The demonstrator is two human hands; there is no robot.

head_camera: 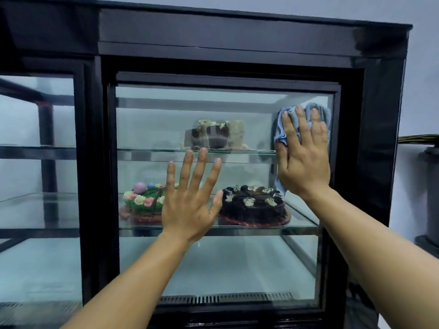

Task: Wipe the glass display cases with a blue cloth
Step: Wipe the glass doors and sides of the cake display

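— The right hand (305,160)?
— Fingers straight, pressing the blue cloth (280,129) flat on the display case (237,32) glass, upper right.
— The left hand (190,205)?
— Fingers spread wide, palm facing the glass, holding nothing.

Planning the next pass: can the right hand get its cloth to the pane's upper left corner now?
Probably yes. The right hand presses the blue cloth upper right; the left hand lies lower, so the glass above looks free.
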